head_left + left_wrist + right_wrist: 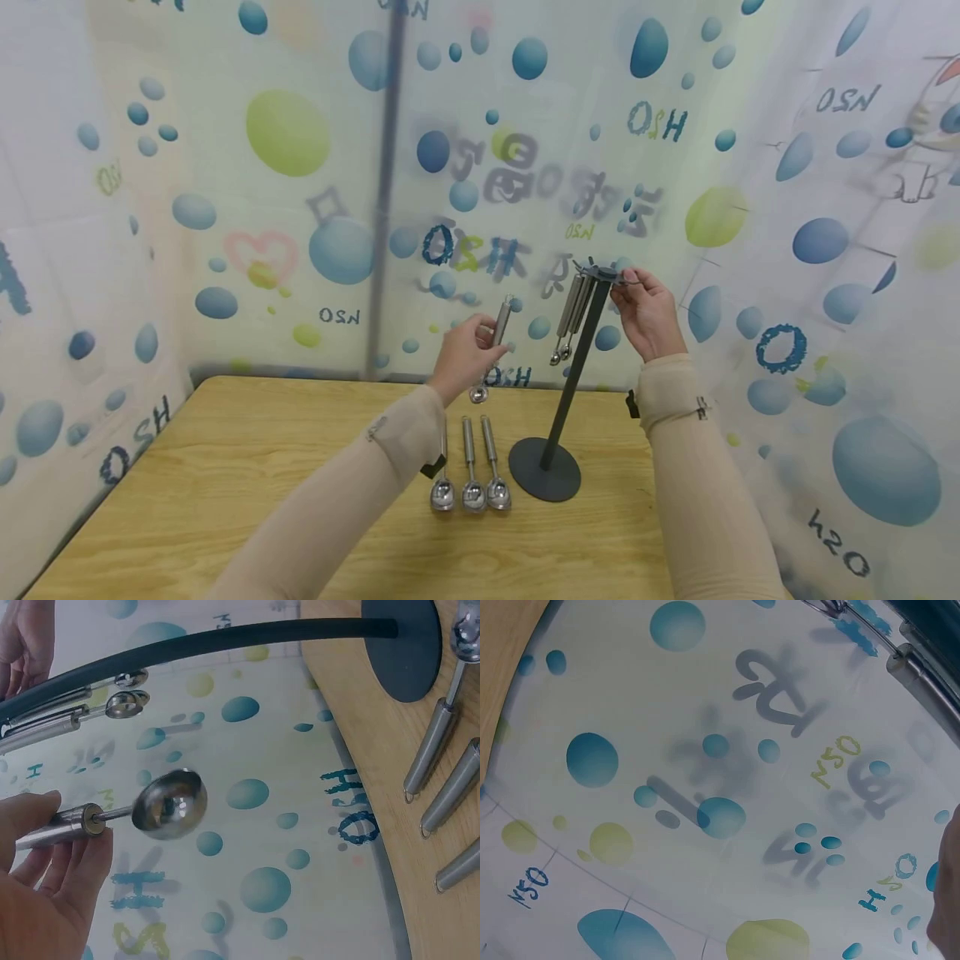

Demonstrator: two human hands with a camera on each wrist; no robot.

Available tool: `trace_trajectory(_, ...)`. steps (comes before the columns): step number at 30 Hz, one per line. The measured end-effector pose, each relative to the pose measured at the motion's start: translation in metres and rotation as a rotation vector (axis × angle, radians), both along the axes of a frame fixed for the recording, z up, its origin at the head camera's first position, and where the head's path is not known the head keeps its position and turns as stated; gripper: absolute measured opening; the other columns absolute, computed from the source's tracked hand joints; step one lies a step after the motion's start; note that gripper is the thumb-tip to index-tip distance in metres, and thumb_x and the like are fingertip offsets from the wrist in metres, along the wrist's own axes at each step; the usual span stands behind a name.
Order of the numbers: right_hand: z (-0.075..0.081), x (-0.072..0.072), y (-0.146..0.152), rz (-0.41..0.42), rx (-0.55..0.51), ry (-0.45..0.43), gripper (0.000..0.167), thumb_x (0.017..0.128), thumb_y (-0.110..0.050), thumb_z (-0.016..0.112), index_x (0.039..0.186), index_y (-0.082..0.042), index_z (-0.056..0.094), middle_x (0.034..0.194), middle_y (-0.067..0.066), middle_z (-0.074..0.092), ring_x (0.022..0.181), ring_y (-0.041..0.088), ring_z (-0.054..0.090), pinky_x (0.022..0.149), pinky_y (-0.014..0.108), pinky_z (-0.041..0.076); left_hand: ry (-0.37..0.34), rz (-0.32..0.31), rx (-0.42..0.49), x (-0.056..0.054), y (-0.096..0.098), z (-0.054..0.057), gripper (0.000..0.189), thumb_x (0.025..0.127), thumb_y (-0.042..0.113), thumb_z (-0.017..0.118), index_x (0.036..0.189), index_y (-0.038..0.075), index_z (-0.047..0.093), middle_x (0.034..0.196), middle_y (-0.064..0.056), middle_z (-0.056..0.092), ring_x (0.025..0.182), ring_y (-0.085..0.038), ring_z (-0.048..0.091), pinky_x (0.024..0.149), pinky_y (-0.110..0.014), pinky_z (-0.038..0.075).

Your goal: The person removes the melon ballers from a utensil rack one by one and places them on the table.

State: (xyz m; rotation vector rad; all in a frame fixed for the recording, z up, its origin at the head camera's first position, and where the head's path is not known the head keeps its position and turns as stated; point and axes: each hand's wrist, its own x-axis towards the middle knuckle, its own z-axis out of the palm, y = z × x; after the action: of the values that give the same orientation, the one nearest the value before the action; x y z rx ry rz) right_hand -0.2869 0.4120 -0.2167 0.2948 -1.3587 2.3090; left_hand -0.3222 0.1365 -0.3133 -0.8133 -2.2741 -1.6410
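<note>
Between thumb and fingers my left hand (467, 354) holds a steel scoop (171, 804) by its tubular handle, round bowl hanging down above the table. To its right stands a dark utensil rack (573, 379) with a round base and a hooked top. My right hand (651, 317) pinches the rack's hooked top (602, 273) at its right side. Two steel scoops with small bowls (566, 352) hang from hooks on the rack's left. In the right wrist view only a sliver of the hand (946, 892) shows.
On the wooden table (337, 467), left of the rack's base (545, 469), lie three larger steel scoops (473, 492) side by side, bowls toward me. One handle is partly hidden by my left sleeve. A patterned curtain (300, 208) hangs behind and on both sides.
</note>
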Motion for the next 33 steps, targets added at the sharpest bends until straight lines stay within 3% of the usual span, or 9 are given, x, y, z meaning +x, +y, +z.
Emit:
trace_trajectory(4, -0.001, 0.0, 0.001, -0.004, 0.009, -0.001, 0.01, 0.097, -0.007, 0.063, 0.092, -0.001, 0.069, 0.084, 0.005, 0.063, 0.071, 0.015, 0.06, 0.073, 0.024, 0.056, -0.004, 0.028, -0.026, -0.004, -0.006, -0.007, 0.035, 0.092, 0.011, 0.076, 0.125, 0.006, 0.065, 0.098, -0.008, 0.07, 0.088, -0.022, 0.07, 0.075, -0.037, 0.059)
trace_trajectory(14, 0.002, 0.0, 0.001, -0.01, -0.001, -0.011, 0.013, 0.1, -0.006, 0.059, 0.091, -0.001, 0.069, 0.084, 0.005, 0.063, 0.07, 0.015, 0.059, 0.072, 0.024, 0.056, -0.09, 0.078, -0.061, -0.013, -0.026, -0.03, 0.035, 0.091, 0.011, 0.077, 0.121, 0.001, 0.063, 0.102, -0.012, 0.067, 0.093, -0.026, 0.068, 0.076, -0.037, 0.059)
trace_trajectory(20, 0.002, 0.0, 0.002, -0.004, -0.007, -0.021, 0.015, 0.1, -0.005, 0.058, 0.091, -0.001, 0.068, 0.085, 0.005, 0.063, 0.071, 0.016, 0.059, 0.073, 0.024, 0.056, -0.144, 0.078, -0.085, -0.017, -0.042, -0.045, 0.042, 0.091, 0.014, 0.079, 0.125, -0.001, 0.061, 0.108, -0.016, 0.066, 0.098, -0.028, 0.066, 0.077, -0.036, 0.059)
trace_trajectory(26, 0.002, 0.0, 0.002, -0.001, -0.012, -0.008, 0.011, 0.097, -0.007, 0.063, 0.091, 0.0, 0.069, 0.083, 0.005, 0.065, 0.07, 0.016, 0.06, 0.072, 0.025, 0.056, -0.221, 0.102, -0.109, -0.023, -0.057, -0.067, 0.039, 0.09, 0.01, 0.078, 0.122, -0.004, 0.06, 0.111, -0.017, 0.065, 0.1, -0.029, 0.065, 0.075, -0.033, 0.059)
trace_trajectory(33, 0.003, -0.001, 0.0, -0.003, -0.001, -0.006, 0.016, 0.1, -0.005, 0.058, 0.09, 0.0, 0.069, 0.08, 0.006, 0.066, 0.068, 0.016, 0.061, 0.071, 0.025, 0.056, -0.349, 0.112, -0.069, -0.028, -0.069, -0.095, 0.032, 0.089, 0.002, 0.076, 0.116, -0.007, 0.061, 0.103, -0.016, 0.061, 0.083, -0.024, 0.066, 0.066, -0.028, 0.059)
